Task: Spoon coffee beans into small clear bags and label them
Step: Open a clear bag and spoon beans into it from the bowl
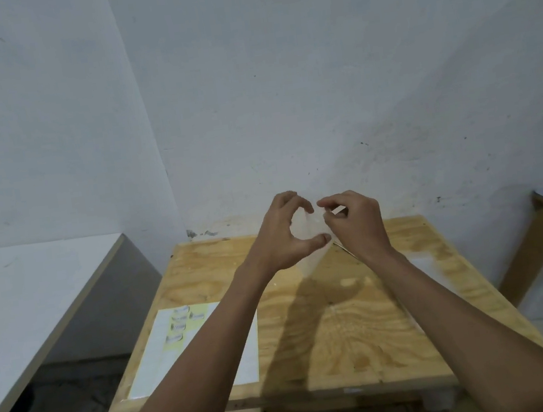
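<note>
Bag (315, 231), clear and faint, is hanging above the table (347, 317), both hands pinching it: left (284, 235), right (355, 222).

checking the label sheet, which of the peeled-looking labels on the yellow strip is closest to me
The lowest label on the yellow strip, at the strip's near-left end. The other labels lie farther up the strip toward the wall, beside the left forearm.

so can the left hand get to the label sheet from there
Probably yes. The left hand is busy holding the clear bag with the right hand, but nothing lies between it and the label sheet on the table.
</note>
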Demonstrator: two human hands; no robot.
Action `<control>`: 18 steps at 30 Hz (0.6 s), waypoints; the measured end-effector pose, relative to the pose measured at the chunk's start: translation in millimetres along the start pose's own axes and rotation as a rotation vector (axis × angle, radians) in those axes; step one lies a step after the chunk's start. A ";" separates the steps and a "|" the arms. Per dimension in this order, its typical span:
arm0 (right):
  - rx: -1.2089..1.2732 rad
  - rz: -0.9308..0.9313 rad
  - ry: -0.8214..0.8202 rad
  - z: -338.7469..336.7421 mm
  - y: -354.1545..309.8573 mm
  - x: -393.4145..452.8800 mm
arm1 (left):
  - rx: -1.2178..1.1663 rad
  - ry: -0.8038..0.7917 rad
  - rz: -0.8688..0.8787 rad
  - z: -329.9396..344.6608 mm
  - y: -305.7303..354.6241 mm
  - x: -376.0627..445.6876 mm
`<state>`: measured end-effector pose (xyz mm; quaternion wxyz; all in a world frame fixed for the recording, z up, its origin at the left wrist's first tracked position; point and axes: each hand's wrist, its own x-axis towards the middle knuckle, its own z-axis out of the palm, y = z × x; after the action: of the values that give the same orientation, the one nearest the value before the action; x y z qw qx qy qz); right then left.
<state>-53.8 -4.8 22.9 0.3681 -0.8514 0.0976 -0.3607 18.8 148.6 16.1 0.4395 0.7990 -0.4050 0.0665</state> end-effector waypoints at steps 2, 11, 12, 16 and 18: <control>0.113 0.062 -0.010 3.0 -3.2 2.8 | 0.026 -0.007 0.053 -0.4 -0.9 -1.8; 0.502 0.298 -0.129 5.2 -7.6 5.8 | -0.024 0.202 0.038 3.6 -8.0 -11.9; 0.508 0.303 -0.130 6.9 -6.5 5.3 | -0.026 0.186 0.017 4.6 -8.6 -12.6; 0.547 0.342 -0.126 12.4 -1.8 1.9 | 0.018 0.133 -0.020 7.8 -15.1 -14.5; 0.576 0.366 -0.130 13.6 0.4 0.9 | 0.014 0.139 -0.022 8.7 -16.5 -15.9</control>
<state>-43.7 2.1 16.8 0.6573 -0.7022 0.1192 -0.2463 17.8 156.0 -7.2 0.4618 0.7998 -0.3645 0.1197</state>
